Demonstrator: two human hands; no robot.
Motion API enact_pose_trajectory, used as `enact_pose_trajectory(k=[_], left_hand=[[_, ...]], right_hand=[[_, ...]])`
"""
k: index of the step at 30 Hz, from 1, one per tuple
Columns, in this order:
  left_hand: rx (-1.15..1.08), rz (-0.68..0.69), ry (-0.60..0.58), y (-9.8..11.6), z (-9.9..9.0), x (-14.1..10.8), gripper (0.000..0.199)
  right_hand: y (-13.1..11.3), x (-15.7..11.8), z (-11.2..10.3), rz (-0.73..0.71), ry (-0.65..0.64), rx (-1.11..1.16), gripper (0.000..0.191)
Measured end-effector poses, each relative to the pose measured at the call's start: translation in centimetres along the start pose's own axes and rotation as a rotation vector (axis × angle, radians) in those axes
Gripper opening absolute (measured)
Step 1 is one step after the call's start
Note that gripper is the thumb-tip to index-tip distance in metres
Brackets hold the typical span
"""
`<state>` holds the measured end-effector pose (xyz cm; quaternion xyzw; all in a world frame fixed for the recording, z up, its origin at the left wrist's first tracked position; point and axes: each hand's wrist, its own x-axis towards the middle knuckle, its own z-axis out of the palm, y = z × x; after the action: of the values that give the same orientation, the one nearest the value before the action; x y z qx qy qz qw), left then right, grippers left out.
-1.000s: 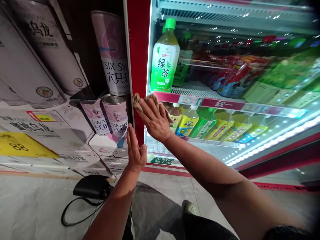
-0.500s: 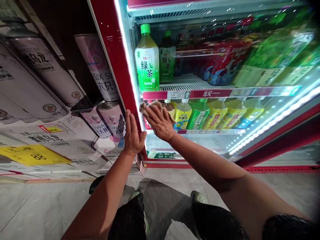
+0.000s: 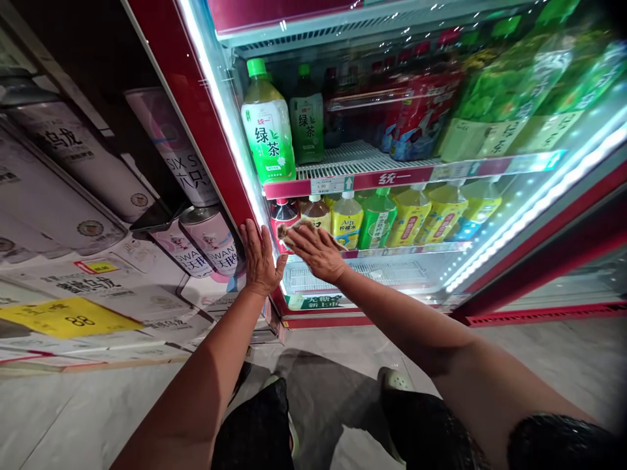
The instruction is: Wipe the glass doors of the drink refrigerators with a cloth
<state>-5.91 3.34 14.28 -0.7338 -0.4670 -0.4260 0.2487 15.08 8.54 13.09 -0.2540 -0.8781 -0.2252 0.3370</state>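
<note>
My left hand (image 3: 261, 258) lies flat against the red frame (image 3: 215, 150) of a glass-fronted drinks cooler, fingers pointing up. To its right, my right hand (image 3: 317, 252) is spread over a brown and white cloth (image 3: 290, 236), pressing it to the glass near the lower shelf. Most of the cloth is hidden under the palm and fingers. Behind the glass stand a yellow-labelled bottle (image 3: 347, 220) and a green bottle (image 3: 378, 219). A large green tea bottle (image 3: 268, 124) stands on the shelf above.
Stacked cartons with a yellow price sign (image 3: 71, 316) are at the left, beside pink cans (image 3: 213, 238). Red trim (image 3: 548, 312) runs along the cooler's bottom right. My feet stand on the grey tiled floor (image 3: 323, 339).
My right hand and the cloth have moved down the glass, uncovering bottle tops on the lower shelf. My left hand stays on the frame. The view has shifted and tilted slightly.
</note>
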Motion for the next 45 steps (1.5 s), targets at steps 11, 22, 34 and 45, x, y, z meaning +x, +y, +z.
enact_pose_trajectory(k=[11,22,34,45], left_hand=[[0.085,-0.231,-0.079,-0.3,2.3,1.7,0.092],[0.133,-0.314,-0.137,-0.5,3.0,0.4,0.107],[0.189,-0.402,-0.245,0.0,2.0,1.3,0.137],[0.248,-0.426,-0.301,1.0,1.4,1.9,0.149]], right_hand=[[0.0,-3.9,1.0,0.011,0.01,-0.017,0.065],[2.2,-3.2,0.0,0.237,0.153,-0.057,0.068],[4.7,-10.0,-0.1,0.137,0.067,-0.046,0.076],[4.8,-10.7,0.1,0.14,0.031,-0.002,0.066]])
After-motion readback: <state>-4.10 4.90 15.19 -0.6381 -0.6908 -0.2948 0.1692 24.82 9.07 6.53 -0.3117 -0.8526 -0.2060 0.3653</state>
